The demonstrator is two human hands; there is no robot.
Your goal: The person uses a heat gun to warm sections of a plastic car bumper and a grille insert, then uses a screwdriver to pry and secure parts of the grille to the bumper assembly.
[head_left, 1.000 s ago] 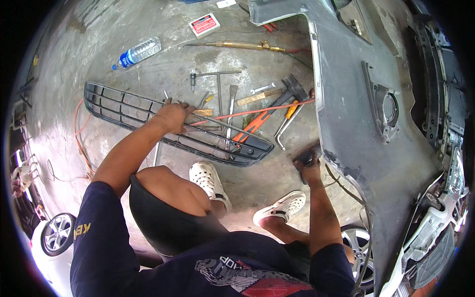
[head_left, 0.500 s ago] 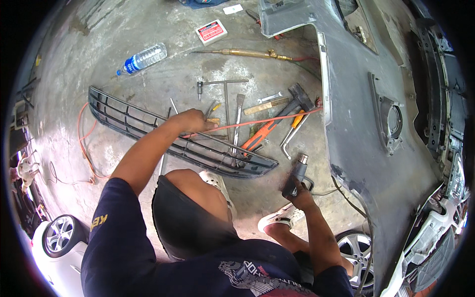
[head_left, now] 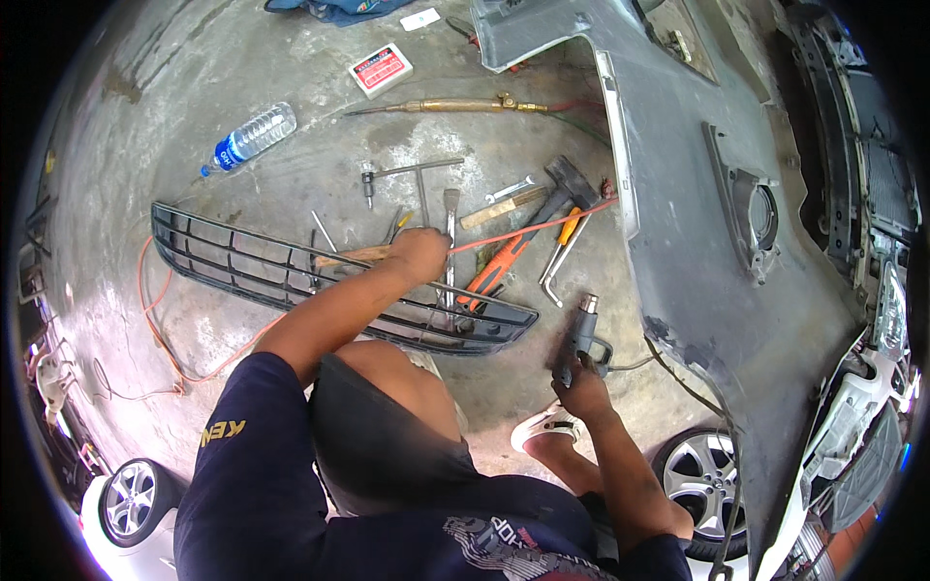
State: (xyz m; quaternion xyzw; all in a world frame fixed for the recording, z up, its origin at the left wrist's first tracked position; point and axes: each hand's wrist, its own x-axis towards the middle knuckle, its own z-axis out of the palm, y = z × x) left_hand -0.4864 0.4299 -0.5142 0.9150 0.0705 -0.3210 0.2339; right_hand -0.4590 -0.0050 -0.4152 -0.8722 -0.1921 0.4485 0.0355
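My right hand (head_left: 583, 389) grips a black heat gun (head_left: 579, 334), its metal nozzle aimed away from me over the floor. A long black slatted car grille (head_left: 504, 327) lies in front of me. My left hand (head_left: 422, 254) is closed over the grille's upper edge, beside a flat metal chisel (head_left: 449, 200) and an orange cord (head_left: 528, 229). Its fingertips are hidden, so whatever they hold does not show. A wooden handle (head_left: 358, 256) sticks out to the left of that hand. A hammer with an orange grip (head_left: 499, 263) lies to its right.
A grey body panel (head_left: 678, 242) stands along the right, by a car wheel (head_left: 707, 484). On the floor lie a T-shaped wrench (head_left: 417, 167), a spanner (head_left: 513, 189), a brass torch (head_left: 446, 106), a water bottle (head_left: 254, 136) and a small box (head_left: 381, 71).
My left hand has moved right, away from the wooden handle and toward the chisel, leaving more of that handle in sight. The heat gun stays in my right hand. The view has shifted slightly.
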